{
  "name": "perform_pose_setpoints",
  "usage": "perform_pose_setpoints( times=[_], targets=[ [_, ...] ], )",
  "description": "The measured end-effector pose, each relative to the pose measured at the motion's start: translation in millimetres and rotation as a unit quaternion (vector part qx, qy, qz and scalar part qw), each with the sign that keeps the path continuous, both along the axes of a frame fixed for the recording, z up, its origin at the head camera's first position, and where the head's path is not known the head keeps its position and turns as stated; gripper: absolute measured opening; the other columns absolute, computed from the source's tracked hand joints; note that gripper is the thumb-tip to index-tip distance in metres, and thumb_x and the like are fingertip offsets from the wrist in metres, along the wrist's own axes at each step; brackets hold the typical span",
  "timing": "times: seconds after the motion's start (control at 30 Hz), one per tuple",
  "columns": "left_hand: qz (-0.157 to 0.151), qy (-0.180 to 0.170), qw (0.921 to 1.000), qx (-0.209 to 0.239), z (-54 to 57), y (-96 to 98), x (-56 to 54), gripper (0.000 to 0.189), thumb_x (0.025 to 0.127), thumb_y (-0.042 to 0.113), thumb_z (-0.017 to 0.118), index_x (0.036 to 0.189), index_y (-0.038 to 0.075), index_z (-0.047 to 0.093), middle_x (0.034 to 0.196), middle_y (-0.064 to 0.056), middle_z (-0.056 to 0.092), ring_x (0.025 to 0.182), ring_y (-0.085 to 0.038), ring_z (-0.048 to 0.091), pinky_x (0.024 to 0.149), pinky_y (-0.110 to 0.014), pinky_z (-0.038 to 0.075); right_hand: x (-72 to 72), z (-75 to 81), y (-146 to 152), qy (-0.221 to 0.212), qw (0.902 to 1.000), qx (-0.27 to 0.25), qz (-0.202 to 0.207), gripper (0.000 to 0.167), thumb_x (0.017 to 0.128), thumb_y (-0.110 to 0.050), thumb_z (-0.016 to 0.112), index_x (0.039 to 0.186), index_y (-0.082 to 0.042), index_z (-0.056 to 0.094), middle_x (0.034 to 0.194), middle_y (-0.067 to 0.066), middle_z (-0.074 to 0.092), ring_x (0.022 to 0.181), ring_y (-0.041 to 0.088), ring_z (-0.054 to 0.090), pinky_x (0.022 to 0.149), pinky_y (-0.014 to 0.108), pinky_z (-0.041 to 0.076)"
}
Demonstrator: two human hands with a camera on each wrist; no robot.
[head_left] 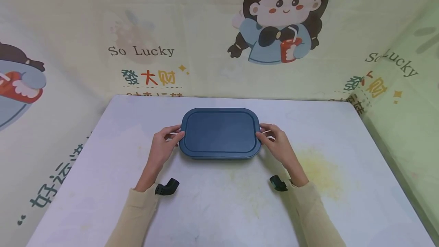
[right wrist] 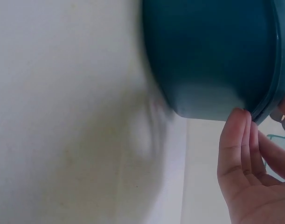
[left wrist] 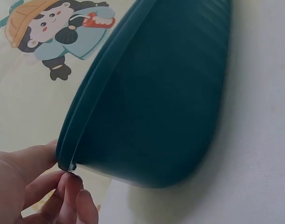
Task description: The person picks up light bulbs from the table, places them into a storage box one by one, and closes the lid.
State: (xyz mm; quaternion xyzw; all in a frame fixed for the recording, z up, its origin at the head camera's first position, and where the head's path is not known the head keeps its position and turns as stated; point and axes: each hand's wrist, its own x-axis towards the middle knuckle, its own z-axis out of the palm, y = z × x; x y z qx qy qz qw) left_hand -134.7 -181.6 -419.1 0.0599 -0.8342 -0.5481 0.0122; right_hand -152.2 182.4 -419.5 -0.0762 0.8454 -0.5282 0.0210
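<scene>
A dark blue lidded food container (head_left: 220,132), a rounded rectangle from above, sits near the middle of the white table in the head view. At its left end my left hand (head_left: 165,142) pinches the rim, thumb on top of the lid's edge and fingers beneath. The right hand (head_left: 277,143) grips the opposite end the same way. In the left wrist view, the fingertips of the left hand (left wrist: 53,184) meet right under the rim of the container (left wrist: 147,102). The right wrist view shows the right hand's fingers (right wrist: 233,144) against the underside of the rim.
The white table (head_left: 219,209) carries a yellowish stain (head_left: 319,170) to the right of the container. Behind it hangs a printed cloth (head_left: 202,29) with cartoon figures and lettering, which also covers both sides. A black wrist camera (head_left: 167,187) sits at the left cuff, another (head_left: 278,183) at the right.
</scene>
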Motion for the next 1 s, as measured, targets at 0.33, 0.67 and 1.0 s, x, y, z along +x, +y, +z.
perform_pose_setpoints(
  times=[0.33, 0.67, 1.0],
  targets=[
    [-0.026, 0.005, 0.9996, 0.009, -4.5, -0.1, -8.1, 0.041, 0.099, 0.021, 0.063, 0.139, 0.014, 0.058, 0.119, -0.013, 0.059, 0.093, -0.02, 0.06, 0.071, -0.025, 0.056, -7.3, -5.4, 1.6, 0.018, 0.9993, 0.018, 0.029, 0.049, 0.099, -0.019, 0.062, 0.145, -0.008, 0.049, 0.118, 0.021, 0.06, 0.101, 0.031, 0.064, 0.077, 0.018, 0.051],
    [-0.057, 0.001, 0.9983, -0.015, -7.4, 1.3, -14.5, 0.042, 0.103, 0.019, 0.054, 0.145, 0.015, 0.052, 0.122, -0.016, 0.054, 0.088, -0.022, 0.053, 0.067, -0.022, 0.052, -10.5, -7.2, 0.1, 0.029, 0.9979, 0.035, 0.047, 0.047, 0.101, -0.018, 0.058, 0.146, -0.008, 0.049, 0.122, 0.019, 0.058, 0.11, 0.031, 0.06, 0.077, 0.017, 0.051],
    [-0.083, -0.022, 0.9963, -0.001, 8.4, 6.5, -10.1, 0.046, 0.106, 0.016, 0.047, 0.151, 0.009, 0.041, 0.119, -0.021, 0.05, 0.076, -0.014, 0.049, 0.063, -0.022, 0.048, -10.2, -13.6, 2.1, 0.032, 0.9983, -0.001, 0.049, 0.047, 0.102, -0.016, 0.057, 0.147, -0.009, 0.048, 0.119, 0.02, 0.059, 0.074, 0.012, 0.062, 0.062, 0.027, 0.052]
  ],
)
